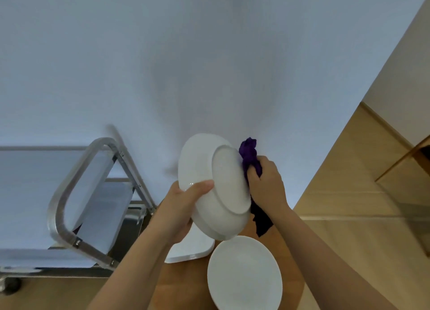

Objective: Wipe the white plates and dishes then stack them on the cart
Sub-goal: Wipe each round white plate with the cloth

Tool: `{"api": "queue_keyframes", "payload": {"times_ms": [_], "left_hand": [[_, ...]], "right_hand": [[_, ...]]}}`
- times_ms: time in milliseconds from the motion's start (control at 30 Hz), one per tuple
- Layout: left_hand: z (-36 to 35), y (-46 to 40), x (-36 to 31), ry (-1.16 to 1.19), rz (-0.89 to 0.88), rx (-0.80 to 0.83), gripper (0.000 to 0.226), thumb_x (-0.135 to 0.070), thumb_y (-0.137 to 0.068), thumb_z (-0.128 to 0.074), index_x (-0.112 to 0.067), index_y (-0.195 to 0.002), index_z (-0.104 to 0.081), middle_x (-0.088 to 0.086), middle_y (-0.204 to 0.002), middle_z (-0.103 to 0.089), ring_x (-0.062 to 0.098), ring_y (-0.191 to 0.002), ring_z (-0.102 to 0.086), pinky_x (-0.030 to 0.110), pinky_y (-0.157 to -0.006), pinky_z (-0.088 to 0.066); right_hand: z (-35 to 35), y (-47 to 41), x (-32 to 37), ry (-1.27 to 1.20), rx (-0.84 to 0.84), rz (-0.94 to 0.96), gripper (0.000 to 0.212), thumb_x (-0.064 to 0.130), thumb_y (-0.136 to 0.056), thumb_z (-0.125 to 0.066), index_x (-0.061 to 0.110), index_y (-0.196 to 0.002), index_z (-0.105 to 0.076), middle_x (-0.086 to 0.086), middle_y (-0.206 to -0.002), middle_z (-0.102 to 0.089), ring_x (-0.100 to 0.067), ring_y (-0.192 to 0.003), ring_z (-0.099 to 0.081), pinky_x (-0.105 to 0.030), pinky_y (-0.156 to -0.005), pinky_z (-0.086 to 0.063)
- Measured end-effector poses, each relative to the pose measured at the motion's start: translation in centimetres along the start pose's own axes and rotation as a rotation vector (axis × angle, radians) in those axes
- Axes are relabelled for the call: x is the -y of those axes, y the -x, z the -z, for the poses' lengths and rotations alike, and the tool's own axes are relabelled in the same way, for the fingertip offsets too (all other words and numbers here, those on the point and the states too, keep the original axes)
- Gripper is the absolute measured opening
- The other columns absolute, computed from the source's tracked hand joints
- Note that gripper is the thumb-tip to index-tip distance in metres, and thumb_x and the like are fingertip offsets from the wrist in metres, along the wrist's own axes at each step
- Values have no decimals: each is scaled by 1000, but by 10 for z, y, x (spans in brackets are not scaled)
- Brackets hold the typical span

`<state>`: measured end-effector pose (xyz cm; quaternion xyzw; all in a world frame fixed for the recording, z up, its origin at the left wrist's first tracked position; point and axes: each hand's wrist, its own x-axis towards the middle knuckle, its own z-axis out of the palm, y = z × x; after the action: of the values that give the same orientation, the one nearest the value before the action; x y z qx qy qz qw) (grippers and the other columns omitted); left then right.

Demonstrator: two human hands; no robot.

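Both grips closed, left hand (183, 207) holding dish (216, 188), right hand (267, 181) bunching cloth (250, 157)

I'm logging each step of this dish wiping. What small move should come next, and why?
Probably sweep the purple cloth across the dish's underside. The left hand grips the white dish tilted, base toward the camera, and the right hand presses the bunched cloth only at its right edge.
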<state>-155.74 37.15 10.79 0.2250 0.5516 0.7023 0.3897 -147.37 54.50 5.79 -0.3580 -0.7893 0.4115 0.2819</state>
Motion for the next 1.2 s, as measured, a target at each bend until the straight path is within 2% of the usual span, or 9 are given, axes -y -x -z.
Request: {"api": "queue_keyframes", "payload": {"times_ms": [133, 200, 467, 600, 767, 933, 1000, 1100, 1200], "left_hand": [[3, 2, 28, -99, 91, -108, 48, -37, -64, -81, -32, -106, -58, -7, -93, -71, 17, -89, -67, 22, -63, -54], [-2, 3, 48, -374, 138, -113, 28, -37, -75, -72, -38, -97, -54, -15, -89, -64, 9, -83, -62, 12, -56, -50], [-33, 9, 146, -1118, 300, 287, 40, -45, -94, -48, -37, -132, -43, -16, -99, -58, 2, -78, -57, 10, -69, -44], [-37, 6, 194, -1483, 148, 587, 61, -26, -100, -38, -35, -149, -4, 6, -148, -35, 23, -112, -56, 29, -90, -47], [-30, 16, 225, -1743, 203, 854, 70, -16, -100, -40, -26, -150, 9, 27, -154, -7, 50, -136, -23, 54, -101, -39], [-8, 35, 250, -1870, 196, 917, 62, -19, -104, -25, -24, -147, 19, 33, -153, 1, 54, -138, -8, 58, -108, -25], [1, 41, 253, -1915, 160, 864, 65, -26, -102, -35, -27, -147, 12, 33, -152, -10, 55, -136, -16, 56, -107, -27], [8, 44, 253, -1965, 44, 769, 70, -42, -70, -79, -31, -133, -51, 23, -124, -60, 43, -108, -60, 45, -83, -54], [10, 47, 262, -1941, -10, 699, 68, -40, -56, -88, -31, -119, -65, 18, -116, -66, 39, -101, -65, 43, -77, -57]], "right_hand": [[-2, -1, -55, 42, 30, -198, 19, 44, -87, -37, 33, -81, -52, 2, -83, -62, -14, -63, -61, -31, -56, -48], [-1, 1, -87, 93, 19, -263, 23, 44, -85, -37, 29, -90, -54, 0, -89, -64, -15, -69, -61, -33, -62, -49], [-7, -1, -174, 277, 124, -413, 29, 27, -92, -45, 10, -109, -63, -12, -110, -60, -27, -98, -56, -42, -86, -49], [-14, -2, -206, 327, 256, -456, 35, 24, -98, -41, 4, -123, -56, -17, -125, -54, -31, -111, -51, -42, -95, -44], [-23, 6, -234, 322, 368, -469, 36, 21, -99, -44, 2, -128, -54, -17, -132, -52, -30, -123, -45, -43, -104, -36], [-31, 17, -242, 166, 455, -449, 43, 24, -99, -42, 13, -60, -53, -2, -66, -54, -14, -69, -47, -38, -75, -37], [-37, 23, -238, 88, 505, -458, 42, 29, -98, -43, 20, -58, -47, 7, -65, -46, -5, -66, -38, -35, -76, -32], [-42, 38, -233, 42, 641, -523, 24, 34, -98, -45, 19, -106, -62, 6, -107, -60, -5, -93, -52, -26, -83, -42], [-45, 47, -230, 81, 696, -462, 26, 31, -101, -36, 21, -100, -60, -4, -102, -64, -11, -87, -57, -27, -74, -45]]}}
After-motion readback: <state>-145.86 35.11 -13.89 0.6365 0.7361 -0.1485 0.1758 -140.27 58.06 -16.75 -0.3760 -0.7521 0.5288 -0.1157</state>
